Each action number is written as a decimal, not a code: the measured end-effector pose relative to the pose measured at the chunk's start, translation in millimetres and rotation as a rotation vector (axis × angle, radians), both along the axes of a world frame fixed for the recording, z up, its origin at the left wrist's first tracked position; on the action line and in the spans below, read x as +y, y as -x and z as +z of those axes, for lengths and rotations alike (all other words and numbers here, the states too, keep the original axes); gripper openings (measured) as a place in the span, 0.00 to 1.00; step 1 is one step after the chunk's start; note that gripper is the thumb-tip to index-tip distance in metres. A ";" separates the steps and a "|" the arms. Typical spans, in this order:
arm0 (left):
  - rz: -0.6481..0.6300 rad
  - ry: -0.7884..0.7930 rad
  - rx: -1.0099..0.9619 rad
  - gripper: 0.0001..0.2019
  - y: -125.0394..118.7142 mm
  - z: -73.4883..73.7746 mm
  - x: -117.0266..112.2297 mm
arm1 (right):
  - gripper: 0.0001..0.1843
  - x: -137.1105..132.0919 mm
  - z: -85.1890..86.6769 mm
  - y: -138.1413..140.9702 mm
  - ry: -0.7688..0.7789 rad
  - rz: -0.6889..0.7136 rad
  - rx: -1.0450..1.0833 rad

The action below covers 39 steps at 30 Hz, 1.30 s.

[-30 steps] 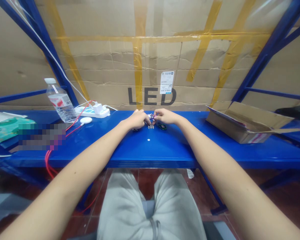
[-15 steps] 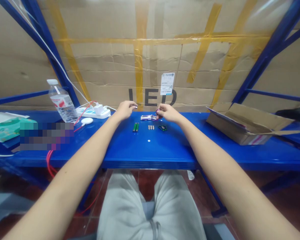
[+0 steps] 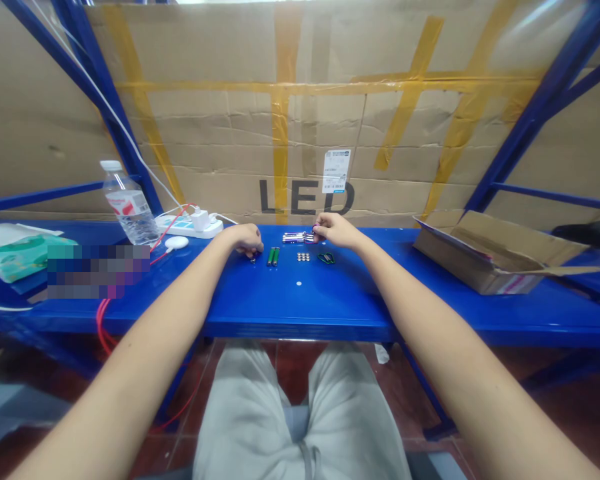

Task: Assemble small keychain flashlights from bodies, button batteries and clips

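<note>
My left hand (image 3: 245,239) is low over the blue table, left of two green tubes (image 3: 273,257). Its fingers are curled downward around a small dark item (image 3: 253,259), too small to make out. My right hand (image 3: 334,229) is closed in a pinch at the right end of a group of silver tubes (image 3: 295,238) with purple parts. Something small and purple shows at its fingertips; its kind is unclear. Nearer to me lie several small silver button cells (image 3: 303,257) in rows and a dark green looped item (image 3: 326,258), perhaps a carabiner.
An open cardboard box (image 3: 495,257) stands at right. On the left are a water bottle (image 3: 130,210), a white power strip (image 3: 195,227), a round white charger (image 3: 177,243), red cables and a green packet (image 3: 25,257). A large taped carton (image 3: 220,147) rises behind the table (image 3: 300,310).
My left hand has moved left and down to the table, its fingers now lowered beside the green tubes. The right hand stays near the silver tubes. The view has shifted slightly.
</note>
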<state>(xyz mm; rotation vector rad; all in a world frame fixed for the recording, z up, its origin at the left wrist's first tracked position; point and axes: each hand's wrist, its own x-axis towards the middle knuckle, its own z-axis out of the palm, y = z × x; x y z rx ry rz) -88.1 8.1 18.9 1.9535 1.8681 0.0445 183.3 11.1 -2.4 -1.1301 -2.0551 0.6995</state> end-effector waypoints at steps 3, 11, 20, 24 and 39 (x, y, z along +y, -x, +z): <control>0.010 0.053 -0.082 0.07 -5.2 2.6 -6.5 | 0.07 1.5 -0.9 -0.1 0.005 -0.003 0.003; -0.028 0.054 -0.095 0.05 -12.3 4.4 -13.7 | 0.09 1.3 -1.2 -0.3 0.033 0.010 -0.009; -0.023 0.066 -0.151 0.07 -13.4 2.0 -13.1 | 0.11 -2.0 -0.4 1.8 0.058 0.024 0.008; -0.028 0.064 -0.154 0.09 -13.9 3.2 -14.8 | 0.11 -4.7 1.2 2.6 0.069 0.020 0.009; -0.007 0.002 -0.142 0.05 -8.3 2.3 -6.8 | 0.11 -4.2 0.6 2.4 0.079 0.029 0.021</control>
